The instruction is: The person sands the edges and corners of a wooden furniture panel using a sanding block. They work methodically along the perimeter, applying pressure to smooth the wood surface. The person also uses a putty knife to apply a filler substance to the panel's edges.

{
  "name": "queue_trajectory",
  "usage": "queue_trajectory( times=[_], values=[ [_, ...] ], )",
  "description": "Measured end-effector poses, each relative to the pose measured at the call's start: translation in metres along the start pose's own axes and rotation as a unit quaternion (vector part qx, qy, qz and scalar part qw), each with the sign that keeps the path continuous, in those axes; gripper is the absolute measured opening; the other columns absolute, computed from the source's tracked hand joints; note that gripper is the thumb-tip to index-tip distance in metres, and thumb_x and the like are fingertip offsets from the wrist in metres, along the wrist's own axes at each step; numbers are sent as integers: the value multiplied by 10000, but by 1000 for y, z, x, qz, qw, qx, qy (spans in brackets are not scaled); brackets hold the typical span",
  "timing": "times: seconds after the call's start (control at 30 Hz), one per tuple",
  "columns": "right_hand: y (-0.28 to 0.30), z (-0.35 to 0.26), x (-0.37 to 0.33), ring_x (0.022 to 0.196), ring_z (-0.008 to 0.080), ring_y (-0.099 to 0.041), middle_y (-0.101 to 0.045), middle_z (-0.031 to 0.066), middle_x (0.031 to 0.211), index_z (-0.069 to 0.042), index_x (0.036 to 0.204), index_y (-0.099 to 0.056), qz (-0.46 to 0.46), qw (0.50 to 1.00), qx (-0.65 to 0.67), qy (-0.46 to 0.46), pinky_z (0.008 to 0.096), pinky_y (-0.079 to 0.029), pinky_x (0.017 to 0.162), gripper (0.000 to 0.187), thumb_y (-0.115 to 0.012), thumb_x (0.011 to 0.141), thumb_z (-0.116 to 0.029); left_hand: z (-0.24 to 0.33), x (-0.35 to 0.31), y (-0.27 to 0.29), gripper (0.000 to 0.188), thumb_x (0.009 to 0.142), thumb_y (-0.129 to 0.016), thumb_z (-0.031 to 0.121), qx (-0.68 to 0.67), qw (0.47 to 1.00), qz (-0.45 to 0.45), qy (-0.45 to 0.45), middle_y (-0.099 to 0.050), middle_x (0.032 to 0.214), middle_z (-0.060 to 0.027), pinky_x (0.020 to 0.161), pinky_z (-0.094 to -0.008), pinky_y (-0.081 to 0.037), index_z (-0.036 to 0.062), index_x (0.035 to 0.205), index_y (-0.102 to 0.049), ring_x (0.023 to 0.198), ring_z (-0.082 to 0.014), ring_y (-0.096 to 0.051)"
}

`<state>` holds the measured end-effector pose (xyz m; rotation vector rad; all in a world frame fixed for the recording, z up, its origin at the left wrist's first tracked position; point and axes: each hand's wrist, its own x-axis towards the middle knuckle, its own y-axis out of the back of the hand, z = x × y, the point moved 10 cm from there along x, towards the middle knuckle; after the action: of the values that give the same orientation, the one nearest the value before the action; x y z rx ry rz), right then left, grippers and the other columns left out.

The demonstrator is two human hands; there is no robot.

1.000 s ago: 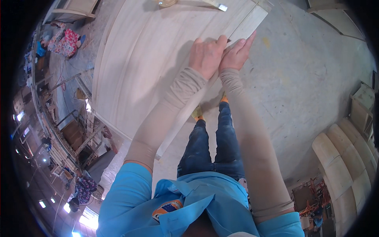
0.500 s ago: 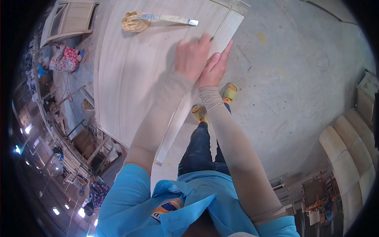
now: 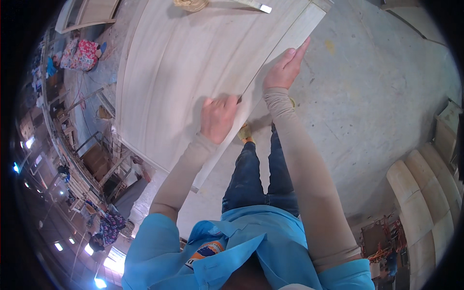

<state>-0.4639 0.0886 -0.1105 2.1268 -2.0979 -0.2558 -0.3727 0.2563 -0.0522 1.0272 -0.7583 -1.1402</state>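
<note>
A large pale wooden panel (image 3: pixel 169 72) lies in front of me, with a narrow wooden strip (image 3: pixel 309 19) along its right edge and a dark seam between them. My left hand (image 3: pixel 218 118) is closed low on the panel beside this seam. A small dark tip (image 3: pixel 239 99) sticks out from its fingers at the seam; the rest is hidden in the fist. My right hand (image 3: pixel 286 70) lies against the strip's outer side farther up, fingers stretched out and thumb raised. At the far edge of view sit a tan putty-like lump (image 3: pixel 191 4) and a flat metal-ended tool (image 3: pixel 253 5), both cut off.
Curved pale wooden pieces (image 3: pixel 420 193) stand at the right on the concrete floor (image 3: pixel 348 111). At the far left are a wooden frame (image 3: pixel 89 14), a person in floral clothing (image 3: pixel 82 55) and stacked wood. Another person (image 3: pixel 108 227) is at the lower left.
My left hand has moved down along the seam toward me, away from my right hand. The right hand appears slightly farther up and right. The view has shifted, so the lump is partly cut off.
</note>
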Motion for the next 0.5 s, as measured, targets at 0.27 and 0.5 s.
queue_trajectory(
  times=[0.27, 0.5],
  values=[
    [-8, -5, -6, 1276, 333, -449, -436, 239, 1398, -15, 1476, -214, -6, 1000, -10, 27, 356, -347, 1047, 527, -295, 1005, -237, 14, 72, 0, 82, 852, -591, 165, 41, 994, 88, -50, -539, 591, -21, 583, -376, -369, 123, 843, -522, 592, -210, -581],
    [-2, -9, -7, 1268, 402, -432, -413, 284, 1391, 40, 1458, -205, -2, 1000, -28, 4, 395, -349, 1045, 540, -295, 990, -215, -26, -101, 2, 59, 842, -593, 130, -8, 1000, -13, 22, -539, 646, -25, 628, -366, -348, 97, 855, -546, 646, -197, -576]
  ],
)
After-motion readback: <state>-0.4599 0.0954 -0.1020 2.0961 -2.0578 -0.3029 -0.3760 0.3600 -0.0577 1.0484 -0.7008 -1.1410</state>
